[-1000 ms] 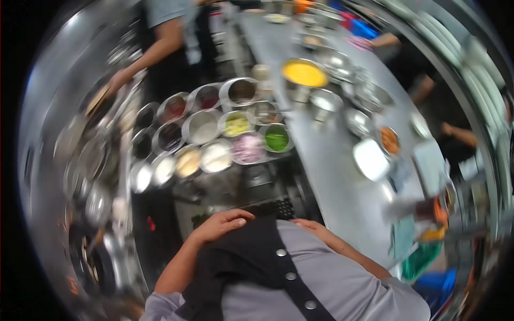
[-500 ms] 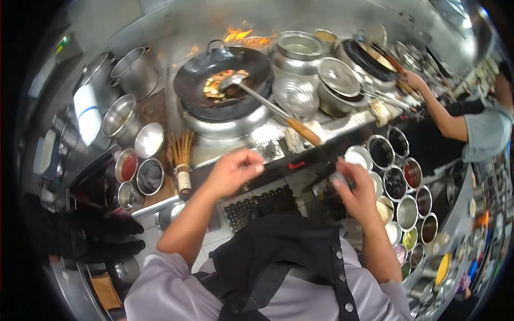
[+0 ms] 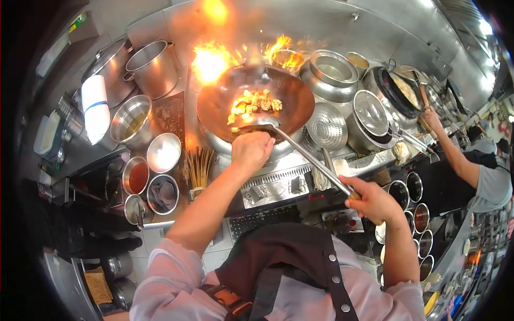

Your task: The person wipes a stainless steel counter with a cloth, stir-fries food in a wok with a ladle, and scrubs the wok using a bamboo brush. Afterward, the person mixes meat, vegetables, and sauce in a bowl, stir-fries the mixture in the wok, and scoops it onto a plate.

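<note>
My left hand [image 3: 251, 153] is closed at the near rim of the wok [image 3: 292, 104], on its handle, which is mostly hidden under the fingers. The wok is tilted over the burner, and flames [image 3: 214, 61] rise behind its far left side. Pieces of browned food [image 3: 254, 104] lie or toss inside it. My right hand [image 3: 373, 200] is wrapped round the wooden handle of a long metal ladle [image 3: 313, 159]. The ladle's bowl rests inside the wok, at the near side of the food.
A perforated strainer [image 3: 327, 127] lies right of the wok. Pots, a bowl of red sauce [image 3: 138, 177] and a bamboo brush [image 3: 199, 170] stand left. Another person's hand [image 3: 431, 118] holds a utensil at a second wok [image 3: 399, 91] on the right.
Both hands, empty half a second ago, have moved to the wok and ladle and taken hold. The wok is tilted, its food has shifted, and the flames are much larger.
</note>
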Demonstrator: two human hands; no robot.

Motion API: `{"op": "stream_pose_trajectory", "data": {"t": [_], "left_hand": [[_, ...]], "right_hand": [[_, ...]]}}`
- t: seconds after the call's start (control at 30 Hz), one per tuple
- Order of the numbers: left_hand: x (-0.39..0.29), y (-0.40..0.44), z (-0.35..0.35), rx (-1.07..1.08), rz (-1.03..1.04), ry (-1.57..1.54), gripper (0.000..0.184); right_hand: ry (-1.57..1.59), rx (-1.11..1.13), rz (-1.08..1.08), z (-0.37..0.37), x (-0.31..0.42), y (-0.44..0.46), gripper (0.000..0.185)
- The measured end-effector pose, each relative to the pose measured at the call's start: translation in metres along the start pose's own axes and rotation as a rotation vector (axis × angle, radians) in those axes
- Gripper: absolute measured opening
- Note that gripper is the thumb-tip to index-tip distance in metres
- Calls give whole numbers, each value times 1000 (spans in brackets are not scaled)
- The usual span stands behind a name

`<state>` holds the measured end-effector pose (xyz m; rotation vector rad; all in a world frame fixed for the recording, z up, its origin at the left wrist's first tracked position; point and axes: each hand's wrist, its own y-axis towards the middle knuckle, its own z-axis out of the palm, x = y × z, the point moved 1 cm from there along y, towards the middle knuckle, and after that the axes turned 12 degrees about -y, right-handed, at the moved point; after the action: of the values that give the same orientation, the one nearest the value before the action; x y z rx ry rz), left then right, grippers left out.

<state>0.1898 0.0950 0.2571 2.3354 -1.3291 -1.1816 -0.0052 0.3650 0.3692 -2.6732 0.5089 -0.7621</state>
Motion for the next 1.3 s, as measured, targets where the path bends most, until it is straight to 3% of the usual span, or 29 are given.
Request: {"op": "stream_pose_trajectory", "data": {"t": [0.2, 0.27, 0.37, 0.43, 0.5, 0.6, 0.7, 0.83, 0.9, 0.97, 1.03, 1.1, 1.2, 1.3], "left_hand": [[-3, -35, 38, -100, 84, 49, 23], [-26, -74, 33, -14, 98, 61, 21], [-57, -58, 5, 9, 83, 77, 20], [-53, -33, 0, -73, 55, 22, 21], [-36, -1, 9, 38, -46, 51, 21], [-11, 9, 46, -142, 104, 82, 21], [-14, -22, 64, -183, 64, 61, 18], [-51, -73, 42, -9, 78, 72, 13], [-56, -43, 24, 4, 52, 120, 14], [-54, -3, 13, 37, -30, 88, 14], [-27, 16, 35, -28, 14, 80, 16], [-17, 14, 47, -82, 68, 71, 19], [-21, -23, 65, -143, 86, 127, 17], [-49, -56, 54, -79, 35, 38, 9]], "right_hand": [[163, -120, -41, 47, -33, 111, 60], [-76, -429, -284, 58, -52, 122, 59], [388, -7, -89, 0, -52, 48, 60], [536, 145, -49, -27, -68, 20, 59], [547, 218, -45, -38, -77, 20, 59], [392, 147, -39, -34, -62, 59, 58], [382, -82, -199, 1, -68, 119, 60], [205, -178, -312, -19, -78, 93, 62], [400, 130, -149, -53, -89, 55, 64], [452, 214, -103, -60, -97, 52, 64], [500, 278, -73, -64, -90, 63, 64], [245, 106, -98, -48, -73, 93, 64], [296, -85, -275, 3, -101, 154, 62], [407, -108, -180, 16, -100, 116, 59]]}}
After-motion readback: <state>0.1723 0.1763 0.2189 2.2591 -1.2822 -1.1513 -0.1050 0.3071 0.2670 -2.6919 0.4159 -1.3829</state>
